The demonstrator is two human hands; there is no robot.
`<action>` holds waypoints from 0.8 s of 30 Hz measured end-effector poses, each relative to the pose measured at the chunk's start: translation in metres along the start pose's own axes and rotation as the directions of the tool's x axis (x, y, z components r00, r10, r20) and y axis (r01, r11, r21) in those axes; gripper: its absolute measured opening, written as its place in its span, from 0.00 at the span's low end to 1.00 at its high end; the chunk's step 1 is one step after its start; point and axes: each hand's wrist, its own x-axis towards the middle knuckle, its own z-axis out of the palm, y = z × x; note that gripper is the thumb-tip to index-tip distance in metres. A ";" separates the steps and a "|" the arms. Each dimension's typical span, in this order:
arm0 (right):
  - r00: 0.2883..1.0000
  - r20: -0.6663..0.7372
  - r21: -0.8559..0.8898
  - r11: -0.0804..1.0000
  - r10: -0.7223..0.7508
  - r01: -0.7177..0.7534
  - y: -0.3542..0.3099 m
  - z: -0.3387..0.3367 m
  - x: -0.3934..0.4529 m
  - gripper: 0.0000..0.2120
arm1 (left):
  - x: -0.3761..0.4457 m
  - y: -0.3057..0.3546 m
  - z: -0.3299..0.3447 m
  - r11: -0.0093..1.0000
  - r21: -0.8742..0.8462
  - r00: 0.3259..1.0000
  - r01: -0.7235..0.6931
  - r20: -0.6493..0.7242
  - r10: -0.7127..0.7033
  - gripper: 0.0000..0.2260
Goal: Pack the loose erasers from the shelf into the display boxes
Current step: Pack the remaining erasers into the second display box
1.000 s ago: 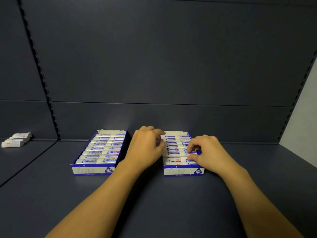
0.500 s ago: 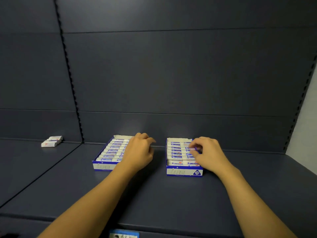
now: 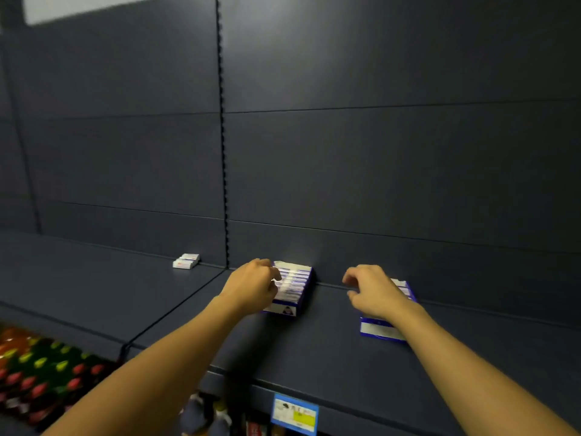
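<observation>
Two blue-and-white display boxes filled with rows of erasers stand on the dark shelf (image 3: 314, 350) near its back wall. My left hand (image 3: 251, 287) lies over the left side of the left box (image 3: 294, 289), fingers loosely curled on the erasers; I see nothing held in it. My right hand (image 3: 374, 294) hovers over the back left part of the right box (image 3: 380, 331), fingers loosely curled and empty. A small stack of loose erasers (image 3: 186, 261) lies on the neighbouring shelf section to the left, against the back wall, apart from both hands.
A slotted upright (image 3: 224, 184) and a seam in the shelf separate the two sections. A blue price tag (image 3: 295, 413) hangs on the shelf's front edge. Colourful packaged goods (image 3: 37, 366) fill the lower shelf at bottom left.
The view has swung left and pulled back. My left hand moved from between the boxes onto the left box. My right hand lifted off the right box's erasers toward its left edge.
</observation>
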 end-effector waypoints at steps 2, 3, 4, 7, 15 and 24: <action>1.000 0.006 -0.009 1.000 -0.014 0.014 -0.023 0.002 0.009 0.11 | -0.006 -0.017 -0.013 1.000 0.005 1.000 0.020 -0.013 -0.020 0.14; 1.000 0.009 -0.006 1.000 -0.017 0.018 -0.035 0.004 0.014 0.11 | -0.010 -0.027 -0.019 0.999 -0.002 0.999 0.033 -0.018 -0.033 0.14; 1.000 0.014 -0.001 1.000 -0.020 0.020 -0.047 0.007 0.018 0.10 | -0.014 -0.037 -0.023 0.999 -0.009 0.999 0.047 -0.020 -0.047 0.14; 0.999 0.053 0.010 1.000 -0.011 0.011 -0.083 0.020 0.030 0.10 | -0.031 -0.067 -0.031 0.998 0.000 0.998 0.067 0.000 -0.067 0.14; 0.995 0.101 -0.013 1.000 -0.023 0.025 -0.177 0.071 0.045 0.12 | -0.079 -0.153 -0.043 0.991 0.052 0.987 0.122 0.094 -0.127 0.14; 0.991 0.131 -0.016 1.000 -0.002 0.004 -0.258 0.113 0.059 0.10 | -0.123 -0.242 -0.052 0.989 0.039 0.973 0.141 0.179 -0.145 0.16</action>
